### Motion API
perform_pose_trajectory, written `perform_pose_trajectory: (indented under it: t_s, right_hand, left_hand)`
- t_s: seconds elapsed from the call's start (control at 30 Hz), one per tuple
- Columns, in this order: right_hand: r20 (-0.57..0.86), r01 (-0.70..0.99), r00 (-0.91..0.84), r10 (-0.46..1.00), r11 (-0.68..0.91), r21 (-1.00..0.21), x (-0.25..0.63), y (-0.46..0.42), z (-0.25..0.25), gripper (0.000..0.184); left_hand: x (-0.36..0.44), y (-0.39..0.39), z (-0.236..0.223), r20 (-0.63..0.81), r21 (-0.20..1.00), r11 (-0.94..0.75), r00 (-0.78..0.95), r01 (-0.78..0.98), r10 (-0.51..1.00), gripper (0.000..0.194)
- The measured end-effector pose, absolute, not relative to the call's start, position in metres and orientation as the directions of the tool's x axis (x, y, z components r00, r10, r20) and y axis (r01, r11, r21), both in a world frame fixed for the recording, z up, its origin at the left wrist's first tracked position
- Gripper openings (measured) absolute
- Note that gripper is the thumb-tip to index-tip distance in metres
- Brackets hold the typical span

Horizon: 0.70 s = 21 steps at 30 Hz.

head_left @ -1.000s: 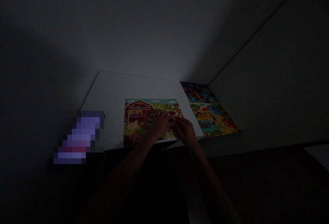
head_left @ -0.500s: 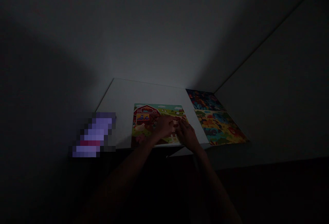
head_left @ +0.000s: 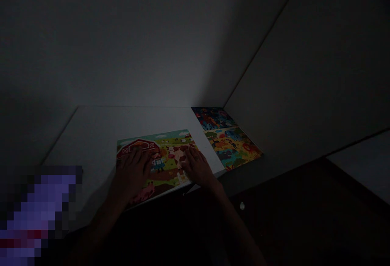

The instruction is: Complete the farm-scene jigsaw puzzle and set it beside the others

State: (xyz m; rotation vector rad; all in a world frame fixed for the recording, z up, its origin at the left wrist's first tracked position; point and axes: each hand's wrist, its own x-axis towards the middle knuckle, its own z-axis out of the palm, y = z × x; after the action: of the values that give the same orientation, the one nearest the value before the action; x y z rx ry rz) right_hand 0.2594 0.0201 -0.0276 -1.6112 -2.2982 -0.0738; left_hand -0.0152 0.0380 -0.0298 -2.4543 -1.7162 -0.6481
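Note:
A flat farm picture board (head_left: 167, 174) lies at the front edge of the white table, showing a red barn, a farmer, a cow and a pig. It looks like a jigsaw puzzle, though the dim light hides any seams. Over the barn on its left side, my left hand (head_left: 131, 172) rests palm down with fingers stretched out. My right hand (head_left: 198, 168) lies on the right side, its fingers extended across the printed cow. Neither hand shows anything gripped in it.
To the right lie two more colourful animal pictures, a dark blue one (head_left: 215, 118) behind a yellow-green one (head_left: 234, 146). A pixelated purple object (head_left: 45, 201) is at the lower left. Pale walls enclose the white tabletop (head_left: 100, 123) behind and at right.
My hands, which were close together over the cow, have moved apart; the left now lies over the barn. The view has shifted, and the board sits at more of a slant.

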Motion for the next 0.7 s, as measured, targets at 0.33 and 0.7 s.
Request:
perform_pose_trajectory:
  t_s: [0.33, 0.7]
  right_hand:
    - [0.292, 0.926, -0.311, 0.904, 0.358, -0.121, 0.265, 0.019, -0.032, 0.056]
    - [0.282, 0.92, -0.291, 0.914, 0.349, -0.18, 0.298, 0.005, -0.027, 0.057]
  left_hand:
    - [-0.008, 0.036, -0.03, 0.36, 0.121, -0.359, 0.296, 0.925, 0.885, 0.054]
    - [0.027, 0.03, -0.032, 0.426, 0.138, -0.371, 0.283, 0.919, 0.859, 0.052]
